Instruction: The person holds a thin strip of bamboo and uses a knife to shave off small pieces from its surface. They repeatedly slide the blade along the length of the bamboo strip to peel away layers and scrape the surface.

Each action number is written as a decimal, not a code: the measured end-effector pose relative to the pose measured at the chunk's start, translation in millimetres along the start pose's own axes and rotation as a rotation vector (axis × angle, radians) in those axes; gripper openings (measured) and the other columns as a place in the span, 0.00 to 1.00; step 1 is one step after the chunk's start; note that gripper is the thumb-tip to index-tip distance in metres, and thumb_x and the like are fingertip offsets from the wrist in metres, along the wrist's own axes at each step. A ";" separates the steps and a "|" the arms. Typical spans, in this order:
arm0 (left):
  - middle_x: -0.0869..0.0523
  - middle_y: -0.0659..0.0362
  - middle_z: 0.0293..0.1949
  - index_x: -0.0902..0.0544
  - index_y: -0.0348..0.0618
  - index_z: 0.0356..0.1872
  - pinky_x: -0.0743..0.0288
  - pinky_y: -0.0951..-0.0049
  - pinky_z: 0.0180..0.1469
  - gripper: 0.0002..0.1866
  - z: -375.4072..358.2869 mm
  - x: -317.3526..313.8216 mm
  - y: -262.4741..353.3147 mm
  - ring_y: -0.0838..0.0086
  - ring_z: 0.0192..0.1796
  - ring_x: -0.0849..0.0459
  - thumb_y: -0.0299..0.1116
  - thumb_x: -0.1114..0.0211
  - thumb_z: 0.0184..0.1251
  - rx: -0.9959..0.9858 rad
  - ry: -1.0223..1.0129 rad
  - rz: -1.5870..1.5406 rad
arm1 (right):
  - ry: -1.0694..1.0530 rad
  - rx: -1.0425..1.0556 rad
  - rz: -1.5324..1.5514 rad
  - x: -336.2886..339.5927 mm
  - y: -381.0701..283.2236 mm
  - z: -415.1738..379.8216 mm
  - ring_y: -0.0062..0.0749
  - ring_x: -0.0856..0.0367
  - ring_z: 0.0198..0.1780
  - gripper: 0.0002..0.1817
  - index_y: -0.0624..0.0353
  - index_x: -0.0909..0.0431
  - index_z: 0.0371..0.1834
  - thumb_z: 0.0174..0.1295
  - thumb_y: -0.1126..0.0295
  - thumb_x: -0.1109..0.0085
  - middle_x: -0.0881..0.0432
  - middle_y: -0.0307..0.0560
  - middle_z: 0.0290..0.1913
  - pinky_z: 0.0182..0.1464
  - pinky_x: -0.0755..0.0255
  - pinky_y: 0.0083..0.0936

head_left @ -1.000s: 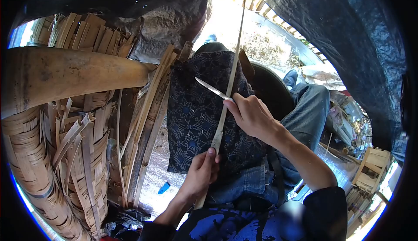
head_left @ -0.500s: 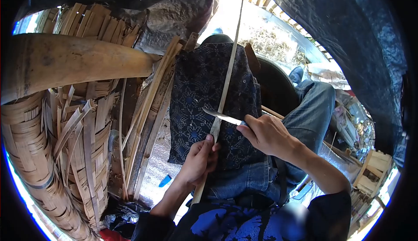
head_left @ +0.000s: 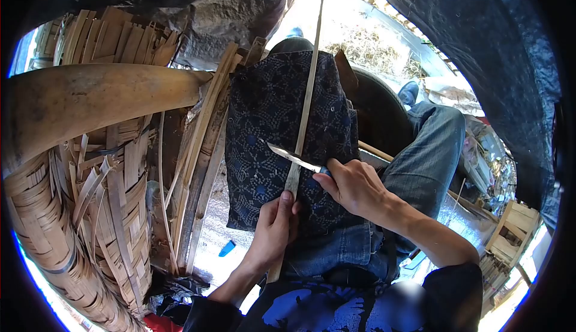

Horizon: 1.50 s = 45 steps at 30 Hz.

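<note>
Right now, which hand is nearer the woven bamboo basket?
Left. The left hand grips the bamboo strip closer to the woven bamboo basket; the right hand, holding the knife, is farther away.

You've got no readable text in this view: no labels, brands, numbers or signs on anything.
</note>
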<state>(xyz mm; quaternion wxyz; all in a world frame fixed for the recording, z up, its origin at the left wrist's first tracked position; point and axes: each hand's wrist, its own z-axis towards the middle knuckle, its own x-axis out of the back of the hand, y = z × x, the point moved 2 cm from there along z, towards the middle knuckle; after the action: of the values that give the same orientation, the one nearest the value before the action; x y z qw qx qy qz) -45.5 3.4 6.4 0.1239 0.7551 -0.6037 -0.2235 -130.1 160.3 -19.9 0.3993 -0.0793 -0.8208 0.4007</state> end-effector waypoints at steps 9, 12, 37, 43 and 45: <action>0.42 0.72 0.12 0.32 0.47 0.26 0.55 0.83 0.13 0.21 1.8 0.0 1.3 0.87 0.11 0.47 0.52 0.59 0.74 0.034 0.033 -0.042 | 0.097 0.023 -0.052 -8.6 -0.4 3.0 0.42 0.25 0.11 0.24 0.63 0.32 0.19 0.66 0.53 0.50 0.28 0.51 0.09 0.13 0.32 0.32; 0.41 0.72 0.12 0.32 0.47 0.26 0.55 0.83 0.13 0.22 1.7 1.0 1.6 0.87 0.11 0.47 0.52 0.59 0.73 0.041 0.021 -0.062 | 0.039 -0.034 -0.011 -9.8 0.2 3.7 0.51 0.26 0.14 0.21 0.63 0.34 0.22 0.65 0.56 0.48 0.29 0.55 0.12 0.16 0.34 0.38; 0.45 0.73 0.14 0.34 0.49 0.24 0.55 0.82 0.16 0.22 8.3 10.9 1.4 0.86 0.13 0.50 0.54 0.59 0.73 0.169 -0.232 -0.290 | 0.017 0.076 -0.050 7.1 5.7 4.7 0.44 0.28 0.11 0.24 0.63 0.31 0.19 0.67 0.53 0.52 0.30 0.51 0.09 0.14 0.36 0.36; 0.44 0.72 0.13 0.34 0.50 0.23 0.54 0.81 0.15 0.22 8.0 8.1 2.0 0.86 0.13 0.49 0.53 0.59 0.73 0.116 -0.171 -0.251 | 0.047 0.064 -0.033 1.9 5.4 10.0 0.45 0.28 0.10 0.25 0.63 0.31 0.18 0.66 0.54 0.51 0.30 0.53 0.09 0.13 0.37 0.36; 0.44 0.72 0.13 0.34 0.50 0.23 0.55 0.81 0.15 0.22 8.0 7.4 0.1 0.86 0.12 0.49 0.53 0.59 0.73 0.100 -0.161 -0.253 | 0.047 0.053 -0.036 -1.2 5.5 10.3 0.46 0.28 0.10 0.25 0.63 0.31 0.17 0.66 0.55 0.51 0.30 0.53 0.09 0.13 0.37 0.36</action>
<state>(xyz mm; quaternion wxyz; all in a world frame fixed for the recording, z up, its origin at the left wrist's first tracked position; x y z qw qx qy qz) -48.2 -3.2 -1.9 0.0082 0.8101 -0.5221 -0.2667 -137.7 157.4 -28.3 0.4275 -0.0632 -0.8016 0.4131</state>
